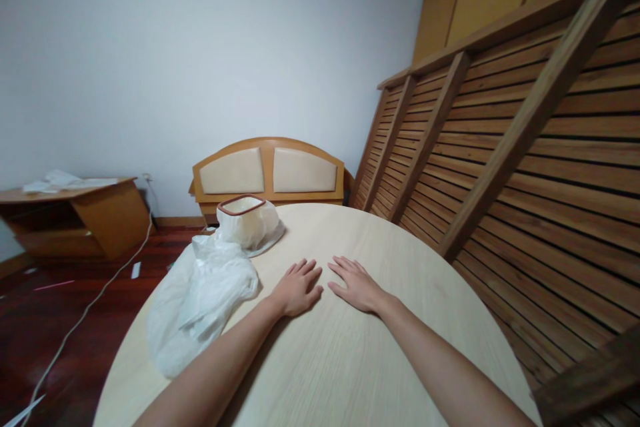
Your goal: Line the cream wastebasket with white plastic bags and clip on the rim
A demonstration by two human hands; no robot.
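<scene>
My left hand point(299, 288) lies palm down on a round, pale wooden table point(400, 360), fingers stretched out and a little apart. Beside it, my right hand point(356, 284) rests flat on the same surface with its fingers spread. A narrow gap separates the two, and neither holds anything. Left of my left hand is a crumpled white plastic bag point(215, 293), partly hidden behind my left forearm. Farther back stands a bin-like container point(242, 205) with a brown squarish rim, lined or wrapped in white plastic.
Beyond the table is a wooden headboard point(269, 173) with cream panels. A large slatted wooden frame point(500, 167) leans along the right side. At the left, a low cabinet point(107, 220) carries white papers or plastic, and a cable point(100, 293) runs across the dark red floor.
</scene>
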